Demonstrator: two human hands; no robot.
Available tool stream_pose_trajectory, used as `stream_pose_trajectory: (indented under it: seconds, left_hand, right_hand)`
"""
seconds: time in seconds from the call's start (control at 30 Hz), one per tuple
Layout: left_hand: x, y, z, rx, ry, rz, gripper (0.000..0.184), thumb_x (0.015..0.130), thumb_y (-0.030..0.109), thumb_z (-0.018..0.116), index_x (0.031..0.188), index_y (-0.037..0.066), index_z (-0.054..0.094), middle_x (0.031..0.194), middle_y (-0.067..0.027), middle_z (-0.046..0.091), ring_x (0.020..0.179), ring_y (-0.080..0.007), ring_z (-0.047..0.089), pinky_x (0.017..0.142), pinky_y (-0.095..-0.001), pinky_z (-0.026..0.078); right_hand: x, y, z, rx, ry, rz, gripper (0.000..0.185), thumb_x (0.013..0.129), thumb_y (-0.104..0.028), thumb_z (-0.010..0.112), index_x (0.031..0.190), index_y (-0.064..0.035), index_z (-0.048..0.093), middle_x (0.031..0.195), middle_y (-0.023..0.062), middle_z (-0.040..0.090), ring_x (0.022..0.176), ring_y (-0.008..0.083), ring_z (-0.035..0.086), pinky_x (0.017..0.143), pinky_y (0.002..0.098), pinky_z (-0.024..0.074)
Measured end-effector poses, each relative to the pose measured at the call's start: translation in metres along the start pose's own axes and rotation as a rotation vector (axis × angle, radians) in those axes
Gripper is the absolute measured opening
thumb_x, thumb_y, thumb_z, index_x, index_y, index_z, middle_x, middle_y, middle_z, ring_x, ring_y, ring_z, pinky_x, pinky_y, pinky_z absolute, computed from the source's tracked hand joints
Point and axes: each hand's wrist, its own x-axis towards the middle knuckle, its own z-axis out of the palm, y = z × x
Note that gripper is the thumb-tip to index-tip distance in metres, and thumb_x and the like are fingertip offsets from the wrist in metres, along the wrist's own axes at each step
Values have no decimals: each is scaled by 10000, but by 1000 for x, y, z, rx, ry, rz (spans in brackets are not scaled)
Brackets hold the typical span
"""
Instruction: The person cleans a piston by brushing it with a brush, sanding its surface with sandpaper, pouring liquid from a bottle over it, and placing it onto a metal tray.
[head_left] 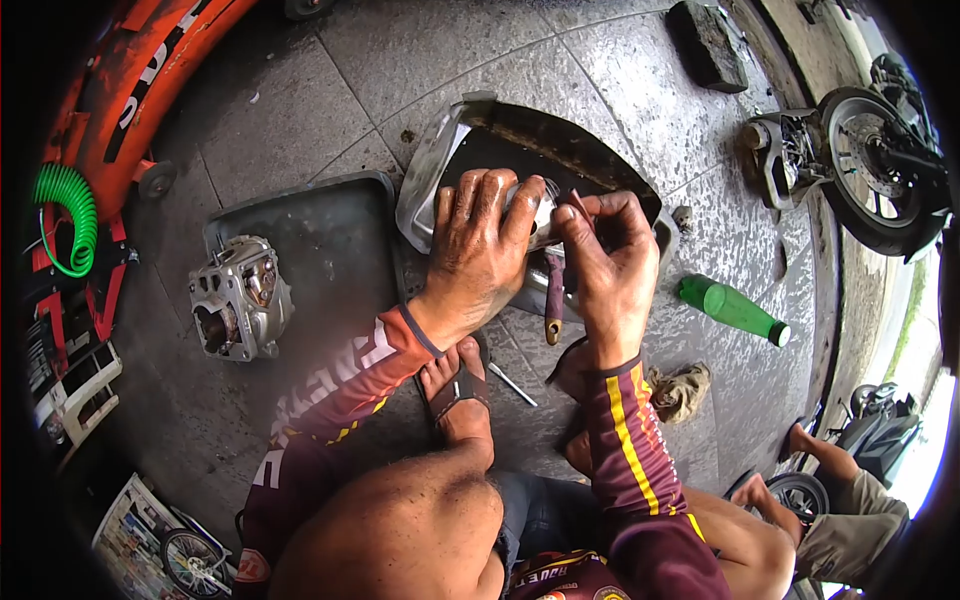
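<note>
My left hand (480,240), dark with grease, is closed over a silvery metal part (543,222) above a cut-open metal container (425,190). Its fingers hide most of that part. Beside it, my right hand (612,260) pinches a thin reddish-brown piece (577,203) between thumb and fingers, close to the part. A brush with a purple handle (554,300) leans out over the container's near edge, between my hands. To the left, a metal engine part (240,300) with openings rests on a dark tray (330,225).
A green bottle (735,308) lies right of my hands, with a crumpled rag (680,392) nearer me. A metal tool (512,385) lies by my foot. A dark block (707,45), motorcycle wheel (870,170), green coiled hose (66,215) and another person's legs (830,470) surround the area.
</note>
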Motion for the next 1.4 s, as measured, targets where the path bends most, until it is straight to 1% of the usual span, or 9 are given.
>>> stream_pose_trajectory:
  seconds: [0.4,0.67,0.7,0.8,0.93,1.07,1.13,1.23,1.4]
  left_hand:
    - [-1,7,-3,-84,-23,19,430,791,99,641,1212,42,573,1078,-112,517,1007,-292,528,789,-423,392]
    - [-1,3,1,-125,43,36,415,806,116,659,1208,58,573,1053,-104,522,979,-285,538,780,-418,403]
    - [-2,5,2,-151,62,97,414,805,113,656,1207,62,573,1063,-101,526,986,-285,544,786,-426,407]
    - [-4,10,-1,-103,80,118,411,808,104,646,1211,66,579,1094,-99,535,1043,-286,551,798,-428,418]
    - [-7,9,9,-159,89,105,423,798,98,655,1214,68,583,1099,-97,536,1041,-287,552,795,-426,421]
    - [-10,4,8,-131,125,74,474,770,81,683,1232,68,582,1110,-102,539,1024,-300,560,805,-420,427]
    - [-15,1,9,-125,172,180,491,767,65,675,1247,75,577,1129,-104,542,1036,-300,562,807,-420,428]
    - [-18,-6,11,-125,187,183,584,705,35,696,1272,90,565,1147,-101,541,1051,-304,558,807,-421,428]
    - [-10,-14,9,-116,207,148,671,654,-2,703,1299,104,552,1159,-103,525,1056,-313,543,819,-419,428]
  right_hand:
    - [10,-7,0,-48,-11,22,174,864,-77,746,899,40,622,789,75,674,735,63,568,680,257,492]
    - [-7,-5,1,174,23,40,180,877,-85,749,899,35,617,801,30,637,750,57,554,663,227,475]
    - [2,-20,0,203,-10,174,173,885,-84,740,892,36,616,794,20,616,730,55,542,636,221,459]
    - [15,-16,1,59,-3,24,141,904,-73,716,906,21,611,795,12,606,675,46,527,587,201,441]
    - [-16,-15,-5,238,25,103,126,897,-65,721,902,0,612,785,4,602,698,31,517,599,187,421]
    - [5,-18,-3,179,-39,194,213,871,-148,747,884,20,618,794,35,625,690,62,536,608,222,444]
    - [27,-6,0,-57,-66,174,248,822,-187,767,862,26,645,706,55,633,626,94,543,594,285,470]
    - [45,6,1,-197,35,-47,230,820,-171,767,868,25,657,721,78,664,630,92,541,592,285,468]
    - [13,-27,-24,124,54,189,176,876,-122,760,913,-7,632,821,14,663,663,47,523,583,206,423]
